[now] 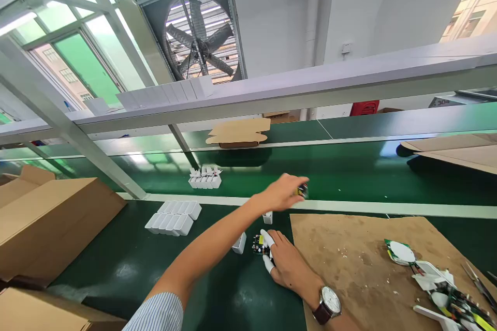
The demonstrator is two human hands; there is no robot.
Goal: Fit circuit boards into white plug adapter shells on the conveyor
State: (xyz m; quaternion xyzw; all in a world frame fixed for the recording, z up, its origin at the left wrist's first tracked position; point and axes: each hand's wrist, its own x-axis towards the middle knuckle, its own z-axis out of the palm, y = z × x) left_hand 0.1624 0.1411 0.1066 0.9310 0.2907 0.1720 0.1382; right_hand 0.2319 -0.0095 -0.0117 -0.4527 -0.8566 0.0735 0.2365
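My left hand [284,192] stretches across over the green belt's near edge, its fingers closed on a small electronic part [303,190] with yellow and black on it, blurred by motion. Below it, my right hand [287,261], with white finger cots and a wristwatch [329,304], pinches a small circuit board [258,245] just above or on the dark green table; I cannot tell which. The board's right end is hidden by the fingers. Beside the board stands a white plastic case [239,243], partly behind my left forearm. Another small white case [267,217] shows under the left wrist.
Rows of white cases [174,217] stand left of my forearm. More cases [205,178] with parts inside sit on the belt [334,170]. Brown cardboard [349,269] at right bears circuit boards [462,302] and tweezers [479,284]. Cardboard boxes [58,222] stand at left, beside a metal post [97,152].
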